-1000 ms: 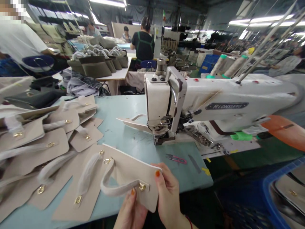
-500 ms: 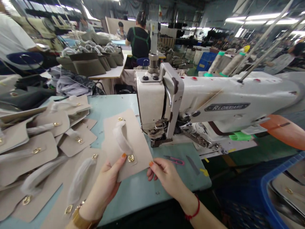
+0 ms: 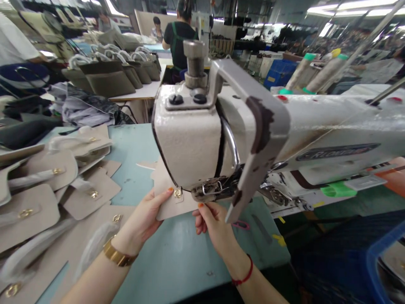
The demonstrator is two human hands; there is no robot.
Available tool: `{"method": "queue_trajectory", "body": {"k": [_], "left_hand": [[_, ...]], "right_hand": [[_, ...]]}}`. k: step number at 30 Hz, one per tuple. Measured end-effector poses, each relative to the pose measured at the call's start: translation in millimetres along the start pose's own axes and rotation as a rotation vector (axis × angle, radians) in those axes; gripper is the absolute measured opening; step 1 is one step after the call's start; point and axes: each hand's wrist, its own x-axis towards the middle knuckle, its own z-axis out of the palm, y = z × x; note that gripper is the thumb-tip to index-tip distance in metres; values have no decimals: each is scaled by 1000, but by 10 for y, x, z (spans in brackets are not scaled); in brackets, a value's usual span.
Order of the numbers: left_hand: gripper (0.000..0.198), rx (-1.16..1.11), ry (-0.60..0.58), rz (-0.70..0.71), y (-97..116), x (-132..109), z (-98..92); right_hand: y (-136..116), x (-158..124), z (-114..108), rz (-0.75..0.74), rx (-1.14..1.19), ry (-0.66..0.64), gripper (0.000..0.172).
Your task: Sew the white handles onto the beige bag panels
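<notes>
Panel (image 3: pixel 186 205), beige and flat, sits near the middle of the frame, its far part hidden behind the head of the white sewing machine (image 3: pixel 190 139). The left hand (image 3: pixel 147 215) has closed on its near left side, thumb on top beside the gold fitting (image 3: pixel 178 194), fingers tucked beneath. The right hand (image 3: pixel 213 219) pinches the near right corner between thumb and forefinger, the other fingers curled loosely; how firmly it presses, I can't tell from here.

I'd judge the piece light, stiff enough to stay flat yet able to bend, like the curling ones in the pile (image 3: pixel 79 202) at the left of the frame. Its face looks smooth, so it might slide a little under a fingertip, and the fitting could scratch or snag. The plain margins seem the best hold, one hand to each side, clear of the metal. Pink snips (image 3: pixel 242 225) lie right of centre, just beyond the right hand.
</notes>
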Motion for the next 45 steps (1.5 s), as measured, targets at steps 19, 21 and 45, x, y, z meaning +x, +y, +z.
{"method": "queue_trajectory", "body": {"k": [19, 21, 45], "left_hand": [[25, 382, -187, -75, 136, -34, -137], [26, 464, -222, -83, 134, -18, -159], [32, 577, -205, -21, 156, -2, -191]], "right_hand": [[-75, -42, 67, -51, -67, 80, 46], [-64, -41, 61, -35, -66, 64, 49], [-22, 24, 92, 4, -32, 56, 58]]}}
